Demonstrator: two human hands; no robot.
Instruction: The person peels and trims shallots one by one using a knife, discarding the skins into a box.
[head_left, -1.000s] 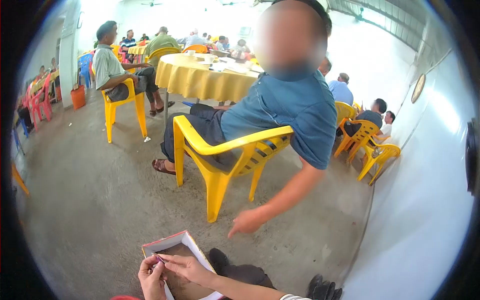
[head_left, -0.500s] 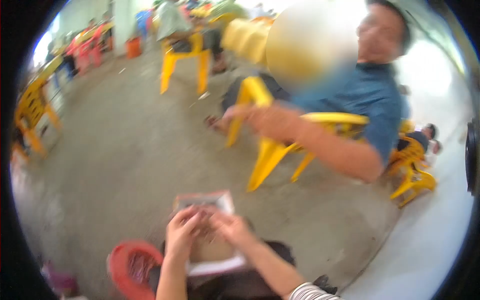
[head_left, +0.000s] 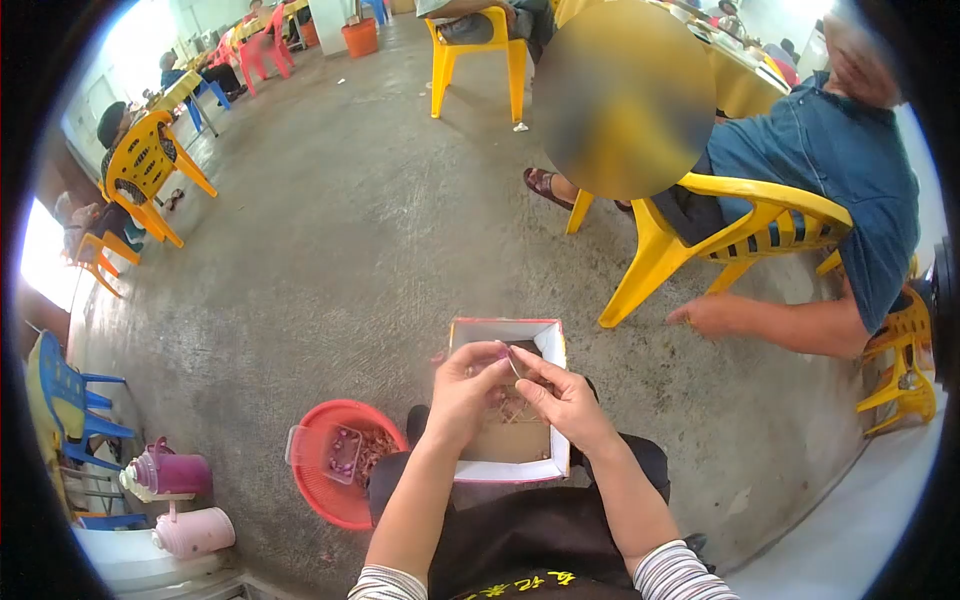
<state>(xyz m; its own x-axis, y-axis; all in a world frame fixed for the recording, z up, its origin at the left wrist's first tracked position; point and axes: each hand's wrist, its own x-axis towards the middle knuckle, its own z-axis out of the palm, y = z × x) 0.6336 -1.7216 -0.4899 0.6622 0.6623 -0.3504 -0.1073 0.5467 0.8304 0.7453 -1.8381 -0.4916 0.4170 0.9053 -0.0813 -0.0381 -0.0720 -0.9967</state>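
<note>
Over a shallow cardboard box on my lap, both my hands meet with fingertips close together. My left hand is closed, pinching a small purple bulb that looks like a shallot. Closed beside it, my right hand holds a thin, light-edged piece that looks like a small knife blade; its handle is hidden in the fingers. Dry scraps of skin lie in the box below. At my left, a red basket holds brownish skins and a clear plastic tub with purple pieces in it.
A person in a blue shirt sits on a yellow chair ahead right, one arm hanging down. Two flasks, purple and pink, stand at lower left near a blue chair. People sit at tables farther back.
My view has swung left and down, so the box and basket appear farther right and higher. The seated person's arm has dropped. My hands stay together over the box.
</note>
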